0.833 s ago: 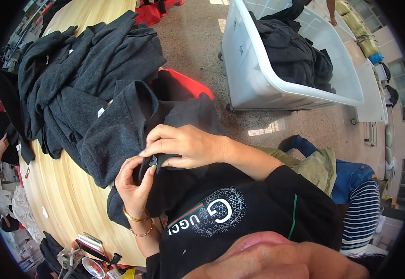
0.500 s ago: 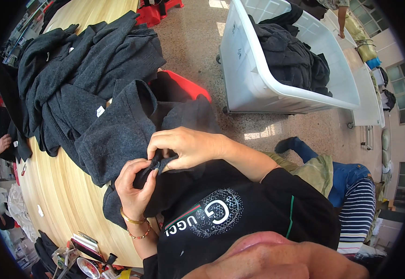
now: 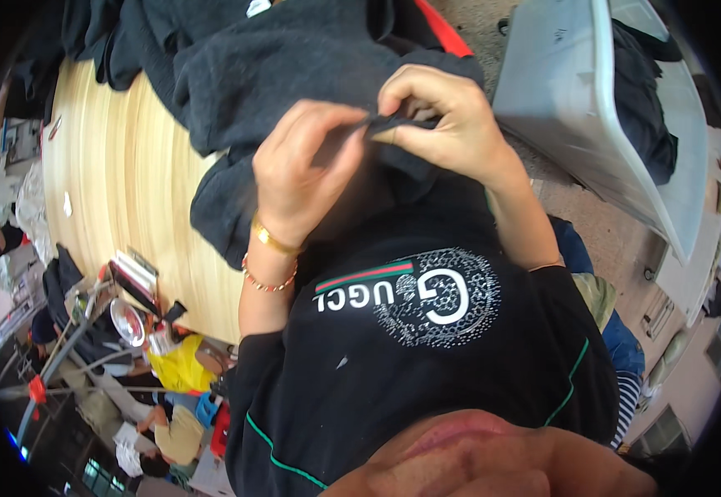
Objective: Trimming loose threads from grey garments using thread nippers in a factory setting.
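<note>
A dark grey knitted sweater (image 3: 269,87) hangs over the edge of the table toward my chest. Thumb and fingers of my right hand (image 3: 460,124) pinch a folded edge of it. Close beside them, my left hand (image 3: 290,170), with bracelets at its wrist, has thumb and forefinger pressed together on the same edge. Motion blurs the left fingertips, so any small thing between them cannot be made out. More of the dark fabric drapes below both hands. Further dark garments (image 3: 116,50) lie heaped at the far left, and a white label (image 3: 258,7) shows at the top.
The pale wood-grain table (image 3: 120,166) lies to my left, with a small white scrap (image 3: 67,204) on it. A white wheeled bin (image 3: 555,91) holding dark clothes (image 3: 646,103) stands at right. Something red (image 3: 445,31) shows behind the sweater. A yellow bag (image 3: 180,366) and a person (image 3: 180,435) are lower left.
Both hands, with the pinched sweater edge, now sit higher and farther right in the view. The whole scene has shifted too, the bin to the right and the heap upward. My hands have drawn slightly apart.
</note>
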Motion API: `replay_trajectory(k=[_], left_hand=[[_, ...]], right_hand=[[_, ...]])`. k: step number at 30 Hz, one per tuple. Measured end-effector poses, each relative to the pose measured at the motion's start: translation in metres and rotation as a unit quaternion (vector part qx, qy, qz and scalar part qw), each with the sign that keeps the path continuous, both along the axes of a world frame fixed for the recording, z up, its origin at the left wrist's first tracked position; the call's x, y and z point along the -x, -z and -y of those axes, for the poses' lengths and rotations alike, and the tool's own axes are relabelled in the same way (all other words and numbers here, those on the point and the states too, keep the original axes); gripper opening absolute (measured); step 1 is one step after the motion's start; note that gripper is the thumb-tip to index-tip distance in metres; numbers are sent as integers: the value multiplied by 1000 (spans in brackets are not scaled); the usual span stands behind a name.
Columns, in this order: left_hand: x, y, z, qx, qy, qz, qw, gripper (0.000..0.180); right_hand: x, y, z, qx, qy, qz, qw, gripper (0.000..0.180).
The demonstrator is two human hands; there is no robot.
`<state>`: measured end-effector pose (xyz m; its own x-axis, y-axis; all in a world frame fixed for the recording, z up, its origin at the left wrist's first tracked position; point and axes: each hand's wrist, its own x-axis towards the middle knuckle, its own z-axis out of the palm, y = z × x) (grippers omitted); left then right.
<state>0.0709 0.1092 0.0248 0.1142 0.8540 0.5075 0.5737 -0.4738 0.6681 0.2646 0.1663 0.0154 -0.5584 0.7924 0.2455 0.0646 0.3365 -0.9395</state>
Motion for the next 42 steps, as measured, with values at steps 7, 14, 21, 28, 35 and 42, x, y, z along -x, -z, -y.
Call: replay_trajectory(k=[7, 14, 21, 28, 35, 42], left_hand=[[3, 11, -8, -94, -109, -57, 988, 23], [32, 0, 7, 56, -15, -94, 994, 19], [79, 3, 33, 127, -106, -181, 969, 22], [94, -1, 55, 191, -139, -136, 962, 19], [102, -20, 71, 290, -138, 35, 946, 10], [92, -16, 61, 338, -56, 376, 861, 8]], right_hand=[[-9, -5, 2, -74, 22, 17, 997, 35], [-52, 16, -6, -23, -65, 164, 984, 15], [-72, 30, -2, 92, -24, 250, 964, 24], [-69, 43, 4, 69, -60, 268, 959, 26], [-57, 52, 12, 73, -22, 139, 987, 26], [-60, 47, 11, 81, -33, 129, 988, 22]])
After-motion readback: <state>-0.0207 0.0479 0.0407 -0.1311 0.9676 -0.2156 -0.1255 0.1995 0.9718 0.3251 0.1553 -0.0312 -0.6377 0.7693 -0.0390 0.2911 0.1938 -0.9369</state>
